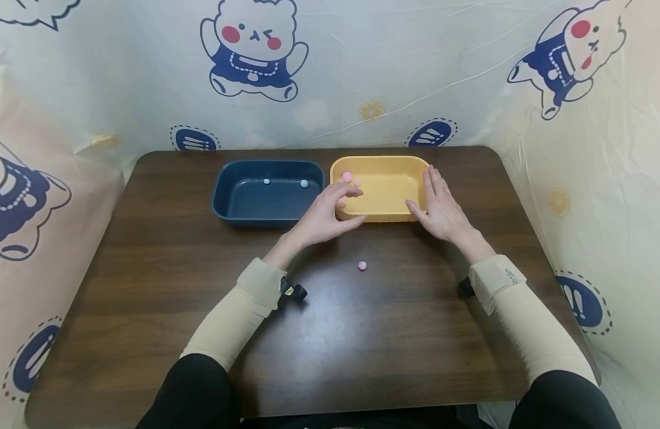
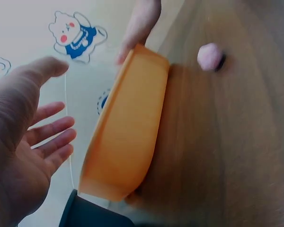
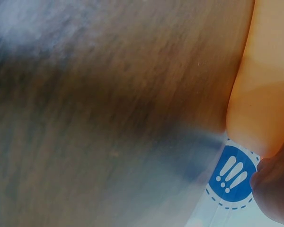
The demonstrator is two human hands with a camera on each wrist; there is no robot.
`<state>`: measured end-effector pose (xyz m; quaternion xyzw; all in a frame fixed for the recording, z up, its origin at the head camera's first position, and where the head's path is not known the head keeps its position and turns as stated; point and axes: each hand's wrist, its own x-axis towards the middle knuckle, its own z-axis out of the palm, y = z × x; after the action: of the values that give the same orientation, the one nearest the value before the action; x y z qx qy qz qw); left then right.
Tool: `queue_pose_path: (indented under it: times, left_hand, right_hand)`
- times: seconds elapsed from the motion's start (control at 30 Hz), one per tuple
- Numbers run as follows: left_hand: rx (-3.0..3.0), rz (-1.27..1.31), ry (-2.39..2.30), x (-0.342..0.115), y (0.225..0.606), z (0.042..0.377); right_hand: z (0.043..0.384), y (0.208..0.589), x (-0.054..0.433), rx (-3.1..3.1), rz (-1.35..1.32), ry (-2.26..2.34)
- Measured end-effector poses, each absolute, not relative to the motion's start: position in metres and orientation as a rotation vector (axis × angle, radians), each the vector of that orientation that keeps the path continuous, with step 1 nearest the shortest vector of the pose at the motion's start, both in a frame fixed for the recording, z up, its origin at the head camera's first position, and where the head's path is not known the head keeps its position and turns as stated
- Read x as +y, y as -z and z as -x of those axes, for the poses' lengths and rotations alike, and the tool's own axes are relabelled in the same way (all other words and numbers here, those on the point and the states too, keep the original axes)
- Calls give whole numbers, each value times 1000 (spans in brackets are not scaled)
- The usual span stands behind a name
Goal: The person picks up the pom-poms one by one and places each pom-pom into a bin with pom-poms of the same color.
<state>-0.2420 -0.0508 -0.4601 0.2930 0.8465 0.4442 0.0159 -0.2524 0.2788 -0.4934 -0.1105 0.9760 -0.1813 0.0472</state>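
Observation:
My left hand point(image 1: 330, 213) hovers over the left end of the yellow tray point(image 1: 394, 210). Its thumb and fingers are spread apart and hold nothing, as the left wrist view shows. At the tray's right end, my right hand point(image 1: 442, 208) touches the rim with straight fingers, the thumb near the front corner. Inside the tray's left part lie a pink ball point(image 1: 347, 177) and a smaller pink ball point(image 1: 357, 183); another pink ball point(image 1: 341, 202) shows partly behind the left fingers. A loose pink ball point(image 2: 210, 56) sits on the table in front of the tray.
Left of the yellow tray stands a navy tray point(image 1: 244, 221), close beside it, with a small light blue ball point(image 1: 267, 181) and a larger light blue ball point(image 1: 304, 183) inside. Both trays are near the back edge of the brown wooden table point(image 1: 164, 286). A printed curtain point(image 1: 351, 71) surrounds the table.

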Motion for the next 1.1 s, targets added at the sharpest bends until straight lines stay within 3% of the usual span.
queue_pose_path:
  times: [0.47,1.1]
  left_hand:
    - [2451,-1073,-1276,-66,458,200]
    - [2367,-1016,-1221,-87,479,175]
  right_hand:
    - [253,494,279,2969,336,551]
    - [253,492,279,2962,339,559]
